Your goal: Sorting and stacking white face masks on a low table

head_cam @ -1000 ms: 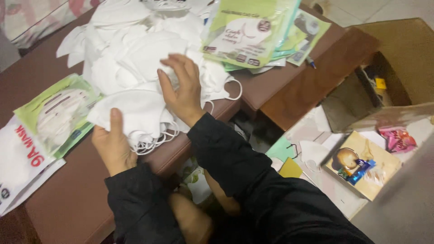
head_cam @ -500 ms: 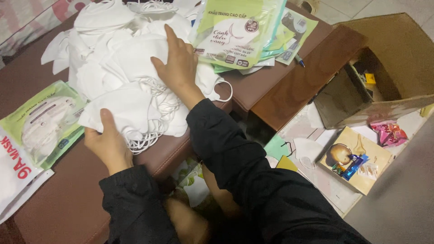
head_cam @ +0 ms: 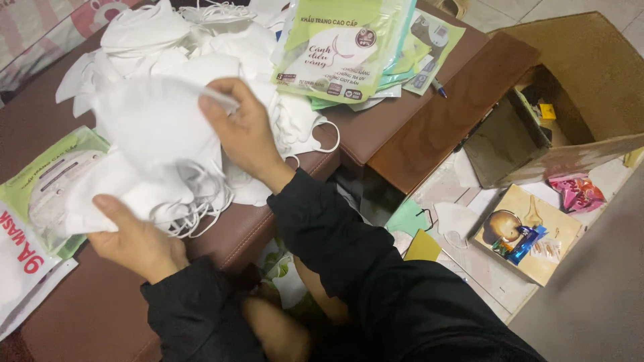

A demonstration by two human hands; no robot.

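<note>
Colour survey: white masks on brown, green packaging.

The face masks (head_cam: 154, 134) in the heap are plain white throughout, ear loops included, with no print. The tabletop (head_cam: 402, 127) is a uniform reddish brown with a slight sheen. The mask packets (head_cam: 342, 47) at the far edge are light green and white with a round dark emblem; the packet (head_cam: 47, 181) at the near left is the same green over a clear window. Sleeves (head_cam: 349, 268) are solid black. The cardboard box (head_cam: 590, 74) is plain tan. A candy wrapper (head_cam: 577, 191) on the floor is bright pink; a small wrapper (head_cam: 526, 243) beside it is blue.
</note>
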